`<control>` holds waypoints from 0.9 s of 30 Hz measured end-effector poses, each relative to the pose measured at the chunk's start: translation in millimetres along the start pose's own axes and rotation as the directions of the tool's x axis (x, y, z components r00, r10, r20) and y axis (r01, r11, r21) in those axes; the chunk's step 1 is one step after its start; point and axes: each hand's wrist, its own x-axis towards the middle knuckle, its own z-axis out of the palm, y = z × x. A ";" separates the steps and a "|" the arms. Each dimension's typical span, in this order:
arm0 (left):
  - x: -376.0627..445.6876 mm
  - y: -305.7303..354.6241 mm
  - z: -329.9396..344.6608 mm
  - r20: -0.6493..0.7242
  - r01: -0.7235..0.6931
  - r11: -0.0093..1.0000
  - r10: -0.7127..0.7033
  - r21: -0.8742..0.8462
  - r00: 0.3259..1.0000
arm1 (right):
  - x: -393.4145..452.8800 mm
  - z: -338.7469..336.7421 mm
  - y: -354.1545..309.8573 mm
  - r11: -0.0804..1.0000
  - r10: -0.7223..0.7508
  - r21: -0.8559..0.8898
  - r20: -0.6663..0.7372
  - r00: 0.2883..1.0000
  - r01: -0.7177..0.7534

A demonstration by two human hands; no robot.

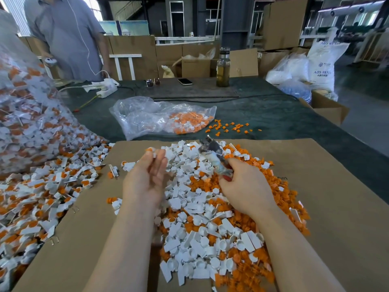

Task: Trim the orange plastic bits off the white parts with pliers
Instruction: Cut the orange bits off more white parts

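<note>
Orange and white everywhere: a heap of plastic pieces (210, 218) on a sheet of cardboard (336, 197), white parts mostly toward the middle and left of the heap, loose orange bits thick along its right edge. Left hand (147, 178) raised palm-up above the heap, thumb and forefinger pinched on one small white part (153, 152) with an orange tip (blurred, so no finer detail). Right hand (246, 186) curled round the handles of the pliers (214, 157), nose pointing up and away toward the far edge of the cardboard; jaws blurred, so cannot tell whether apart or together. Pliers near the pinched part but not touching it.

To the left, a second spread of untrimmed white-and-orange pieces (42, 186) spilling from a big clear bag (25, 123). Beyond the cardboard, on the dark green table cover (273, 114), a smaller clear bag (160, 119) lying flat with orange and white pieces inside, and a scatter of orange bits (229, 127) just beside its mouth. Farther back: a phone (184, 81), sunglasses (153, 82), a glass bottle (223, 67) standing upright, a white power strip (106, 89). At the far left of the table, a person in a grey shirt (67, 36).
</note>
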 end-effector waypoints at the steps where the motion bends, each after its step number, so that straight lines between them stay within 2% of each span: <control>1: 2.7 4.6 -2.4 -0.056 0.013 0.997 -0.017 -0.071 0.998 | 1.2 -0.6 2.4 0.999 0.045 -0.017 -0.025 0.999 -0.046; 5: 10.3 14.6 -10.4 -0.141 0.023 0.948 -0.072 -0.318 0.987 | 2.1 -2.5 12.4 0.973 0.194 -0.105 -0.093 0.977 -0.203; 8: 12.1 16.9 -13.9 -0.151 -0.009 0.899 -0.064 -0.437 0.987 | 1.3 -1.0 16.1 0.953 0.241 -0.170 -0.085 0.967 -0.252; 15: 12.4 16.7 -14.1 -0.173 -0.113 0.877 0.035 -0.467 0.984 | 2.4 3.3 12.6 0.955 0.194 -0.215 -0.063 0.979 -0.203; 17: 10.0 17.5 -13.0 -0.173 -0.114 0.932 0.056 -0.344 0.983 | 1.4 4.7 10.6 0.960 0.156 -0.224 -0.067 0.985 -0.167; 19: 7.3 16.3 -10.3 -0.197 -0.089 0.996 0.092 0.022 0.976 | 0.6 7.3 9.0 0.958 0.124 -0.254 -0.051 0.991 -0.133; 20: 5.3 14.1 -8.0 -0.188 -0.079 0.962 0.131 0.260 0.973 | 0.6 8.4 8.5 0.954 0.115 -0.273 -0.041 0.993 -0.122; 21: 3.4 10.7 -5.6 -0.147 -0.086 0.871 0.178 0.484 0.973 | 0.8 9.3 8.4 0.951 0.111 -0.286 -0.034 0.993 -0.116; 22: 1.6 6.7 -3.5 -0.080 -0.114 0.735 0.223 0.668 0.972 | 1.2 9.8 8.8 0.949 0.113 -0.292 -0.029 0.993 -0.116; 24: -1.3 -2.0 -2.4 0.092 -0.185 0.375 0.253 0.908 0.963 | 2.3 10.1 10.0 0.949 0.124 -0.289 -0.025 0.992 -0.126; 25: -0.3 -6.3 -3.9 0.162 -0.200 0.154 0.229 0.968 0.960 | 2.6 10.6 10.6 0.950 0.130 -0.284 -0.023 0.991 -0.131; 27: 2.2 -12.5 -7.3 0.222 -0.178 -0.248 0.164 0.952 0.961 | 3.2 12.1 10.6 0.952 0.135 -0.275 -0.020 0.991 -0.135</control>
